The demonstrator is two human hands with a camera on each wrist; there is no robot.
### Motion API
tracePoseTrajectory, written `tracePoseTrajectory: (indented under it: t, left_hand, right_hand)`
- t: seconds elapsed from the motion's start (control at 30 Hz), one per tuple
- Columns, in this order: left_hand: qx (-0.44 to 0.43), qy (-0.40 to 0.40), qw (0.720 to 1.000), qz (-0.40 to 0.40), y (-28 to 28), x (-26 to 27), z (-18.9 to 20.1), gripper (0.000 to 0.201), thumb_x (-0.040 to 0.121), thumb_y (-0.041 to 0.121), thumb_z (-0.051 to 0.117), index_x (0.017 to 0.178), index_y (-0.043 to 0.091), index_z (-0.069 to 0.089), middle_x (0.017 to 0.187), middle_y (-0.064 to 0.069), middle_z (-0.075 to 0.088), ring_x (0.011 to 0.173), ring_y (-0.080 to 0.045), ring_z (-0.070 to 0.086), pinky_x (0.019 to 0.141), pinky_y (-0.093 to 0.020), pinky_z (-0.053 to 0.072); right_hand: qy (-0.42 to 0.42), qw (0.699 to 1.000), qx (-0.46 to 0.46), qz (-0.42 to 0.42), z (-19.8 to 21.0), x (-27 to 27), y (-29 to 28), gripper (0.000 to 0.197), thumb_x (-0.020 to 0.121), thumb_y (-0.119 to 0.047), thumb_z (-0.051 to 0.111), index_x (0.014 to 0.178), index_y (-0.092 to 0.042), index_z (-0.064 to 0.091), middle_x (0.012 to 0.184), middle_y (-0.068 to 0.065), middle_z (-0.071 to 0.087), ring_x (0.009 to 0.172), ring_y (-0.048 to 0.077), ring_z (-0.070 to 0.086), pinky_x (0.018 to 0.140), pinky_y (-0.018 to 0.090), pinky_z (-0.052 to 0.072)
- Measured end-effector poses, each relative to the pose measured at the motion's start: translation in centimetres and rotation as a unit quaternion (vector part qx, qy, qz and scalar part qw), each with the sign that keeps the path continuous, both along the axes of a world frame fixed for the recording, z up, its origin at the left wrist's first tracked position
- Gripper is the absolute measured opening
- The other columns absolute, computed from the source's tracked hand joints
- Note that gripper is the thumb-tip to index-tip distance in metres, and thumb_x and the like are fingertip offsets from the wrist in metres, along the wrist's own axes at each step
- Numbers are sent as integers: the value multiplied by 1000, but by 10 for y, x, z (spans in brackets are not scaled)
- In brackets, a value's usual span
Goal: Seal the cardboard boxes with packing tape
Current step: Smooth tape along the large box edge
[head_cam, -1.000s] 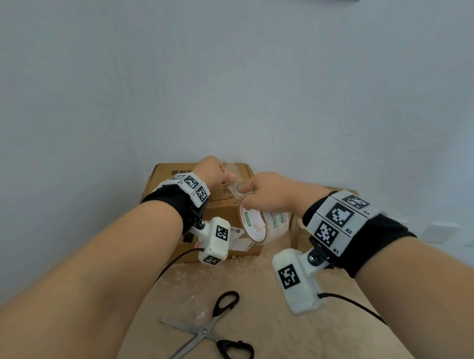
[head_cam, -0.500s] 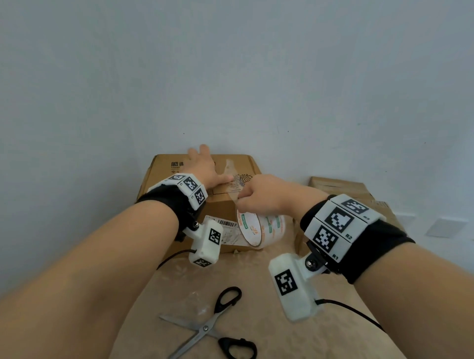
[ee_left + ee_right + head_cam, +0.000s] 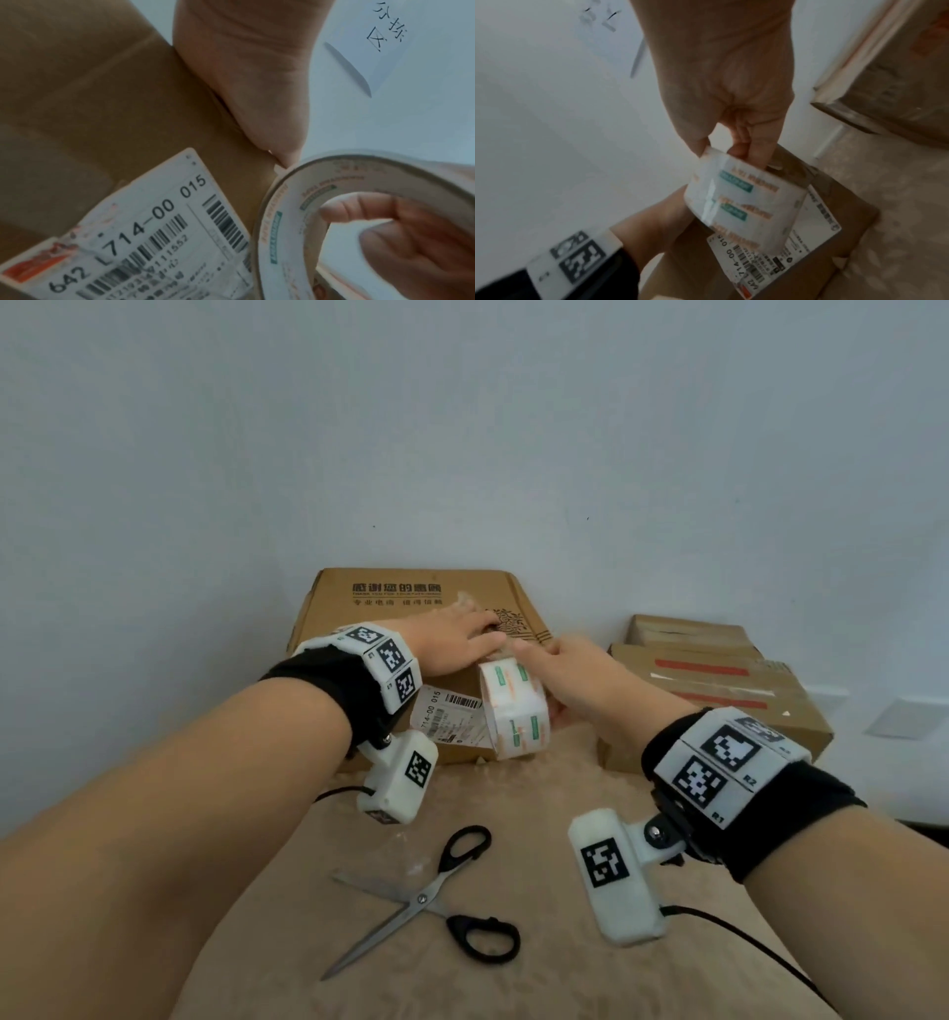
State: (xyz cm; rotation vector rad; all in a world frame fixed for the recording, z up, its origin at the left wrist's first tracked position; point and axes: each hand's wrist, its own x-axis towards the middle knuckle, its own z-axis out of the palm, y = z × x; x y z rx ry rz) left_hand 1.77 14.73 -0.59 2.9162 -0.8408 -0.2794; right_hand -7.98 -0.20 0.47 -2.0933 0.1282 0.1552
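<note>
Cardboard box (image 3: 411, 608), brown, flat, centre of the head view against the wall; lid printed with Chinese characters over a smaller line too fine to read. White shipping label (image 3: 447, 719) on its near side face, reading "714-00 015" with barcodes; the left wrist view alone adds "642" at the label's lower left (image 3: 69, 282). Left hand (image 3: 452, 642), fingers straight and flat, presses on the lid near its front edge; fingertips unseen from its own wrist camera. Tape roll (image 3: 516, 708), white with green and orange print too blurred to read, hangs in front of the box's near face, just right of the label; its hole axis runs roughly left to right across the head view. Right hand (image 3: 575, 683) grips the roll: the left wrist view shows fingers (image 3: 359, 209) curled through the core, the right wrist view shows thumb and fingers pinching its rim (image 3: 739, 192). A crumpled clear strip lies on the lid at centre. Second cardboard box (image 3: 719, 701), right of the head view, bears red stripes. Scissors (image 3: 436, 901), black-handled, blades spread, lie on the beige surface at lower centre, tips toward lower left. Handwritten paper (image 3: 385, 30) on the wall, upper right of the left wrist view, illegible.
</note>
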Motion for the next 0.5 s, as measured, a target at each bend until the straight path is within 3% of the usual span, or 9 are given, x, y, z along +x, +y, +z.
tracePoseTrajectory:
  t: [0.13, 0.3, 0.4, 0.5]
  left_hand:
    - [28, 7, 999, 17, 0, 1, -1, 71, 96, 60, 14, 153, 18, 6, 160, -8, -1, 148, -22, 2, 120, -42, 5]
    - [39, -14, 999, 4, 3, 1, -4, 76, 93, 64, 14, 153, 16, 7, 160, -9, 0, 147, -24, 5, 120, -42, 8]
    - [58, -34, 998, -6, 3, -1, -2, 88, 86, 73, 16, 153, 15, 10, 161, -7, 3, 147, -24, 12, 117, -42, 17]
    - [95, -105, 990, -21, -1, -4, 1, 91, 83, 76, 16, 147, 13, 30, 154, -9, 27, 134, -26, 39, 102, -45, 41]
  right_hand:
    - [29, 995, 89, -32, -2, -4, 0, 34, 97, -37, 51, 85, -5, 58, 53, -1, 56, 35, 4, 51, 45, 23, 51]
    - [88, 995, 38, -36, -23, -5, 4, 32, 100, -31, 46, 101, -1, 59, 66, 6, 56, 50, 15, 53, 45, 23, 51]
    - [94, 994, 46, -45, -31, -2, 6, 32, 101, -31, 46, 95, -2, 58, 67, 7, 56, 51, 16, 53, 42, 23, 51]
    - [81, 994, 43, -52, -34, 0, 7, 34, 100, -33, 47, 91, -3, 59, 63, 6, 55, 48, 15, 51, 39, 20, 49]
